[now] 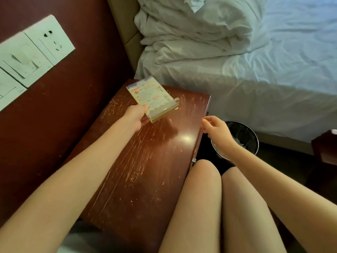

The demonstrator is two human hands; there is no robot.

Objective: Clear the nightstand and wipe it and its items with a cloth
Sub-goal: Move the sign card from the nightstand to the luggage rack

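Note:
A scratched, glossy red-brown nightstand (155, 161) fills the middle of the head view. My left hand (136, 115) grips the near edge of a clear acrylic sign holder (153, 97) with a printed card inside, tilted above the far part of the top. My right hand (217, 127) hovers at the nightstand's right edge with loosely curled fingers and holds nothing. No cloth is in view.
A bed with rumpled white sheets (237, 61) lies to the right. A black waste bin (242, 137) with a liner stands between bed and nightstand. Wall sockets and switches (32, 52) sit on the dark panel at left. My knees (206, 179) are against the nightstand's front.

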